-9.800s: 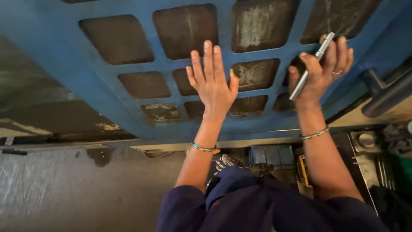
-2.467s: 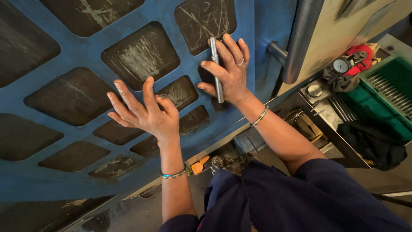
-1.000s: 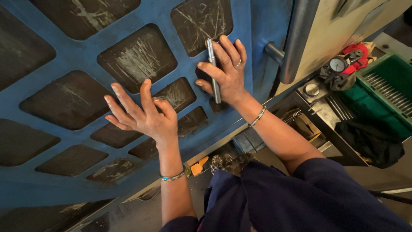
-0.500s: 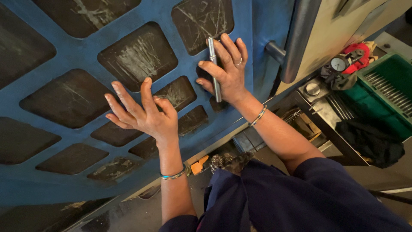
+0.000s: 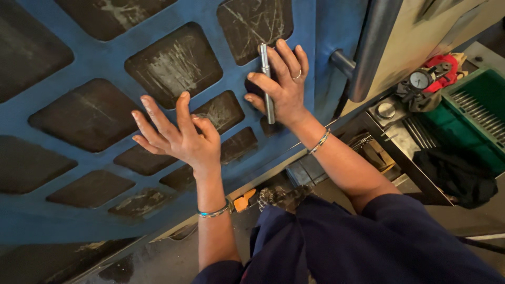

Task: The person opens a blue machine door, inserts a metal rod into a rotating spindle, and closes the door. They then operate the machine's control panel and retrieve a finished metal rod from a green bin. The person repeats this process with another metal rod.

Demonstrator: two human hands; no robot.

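**Two hands pressed flat against a blue ribbed panel**

Left hand [image 5: 181, 139] raised on an upright forearm, palm against the blue panel [image 5: 110, 60], fingers [image 5: 152, 113] spread apart and empty, tips resting on a blue rib between dark recessed pockets. Beaded bracelet [image 5: 214, 212] around the left wrist. Right hand [image 5: 281, 87] higher and further right, arm extended diagonally from a dark blue sleeve [image 5: 389, 244]. Right fingers held together and laid over a slim metal rod [image 5: 266, 84], thumb closing from the other side, rod pinned lengthwise and nearly upright against the panel. Ring on one right finger; thin bangle [image 5: 319, 142] below the wrist. Right of those fingers, a grey bar handle [image 5: 368, 50]. Further right and lower, a dial gauge [image 5: 419, 80] beside a green tray [image 5: 473, 113].
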